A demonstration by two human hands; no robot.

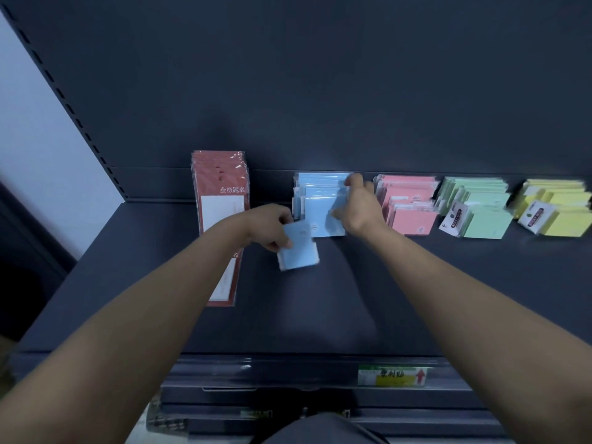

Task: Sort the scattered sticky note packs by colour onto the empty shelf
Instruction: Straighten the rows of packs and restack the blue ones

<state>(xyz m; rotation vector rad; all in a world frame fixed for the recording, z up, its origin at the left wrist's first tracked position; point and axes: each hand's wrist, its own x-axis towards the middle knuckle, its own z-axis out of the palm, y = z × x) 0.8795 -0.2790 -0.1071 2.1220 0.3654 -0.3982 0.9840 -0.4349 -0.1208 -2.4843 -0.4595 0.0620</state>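
Observation:
Against the back wall of a dark shelf stand rows of sticky note packs, grouped by colour: blue, pink, green and yellow. My left hand grips a small stack of blue packs just in front of the blue row. With its fingers and thumb curled round the right edge of the blue row, my right hand holds the front packs there.
Tall red packs with white panels stand at the left of the row, with one more lying in front of them under my left forearm. A price label sits on the shelf's front rail. Lower shelves show below.

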